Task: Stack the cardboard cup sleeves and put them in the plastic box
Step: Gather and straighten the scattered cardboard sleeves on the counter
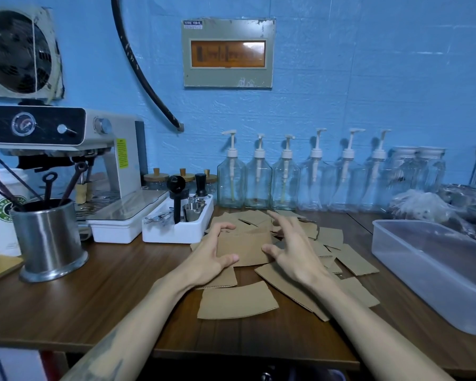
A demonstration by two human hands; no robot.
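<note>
Several flat brown cardboard cup sleeves (352,259) lie scattered on the wooden table (107,298), and one separate sleeve (237,299) sits nearest to me. My left hand (209,257) grips a sleeve (245,247) at its left end, fingers curled over the far edge and thumb on the near edge. My right hand (294,251) hovers just right of that sleeve with spread fingers and holds nothing. The clear plastic box (412,273) stands open at the right of the table, apart from both hands.
A white tray of tools (176,229) stands just left of the pile. Further left are a steel cup of utensils (48,237) and an espresso machine (66,149). Pump bottles (259,180) line the blue wall behind. The table's front edge runs below my forearms.
</note>
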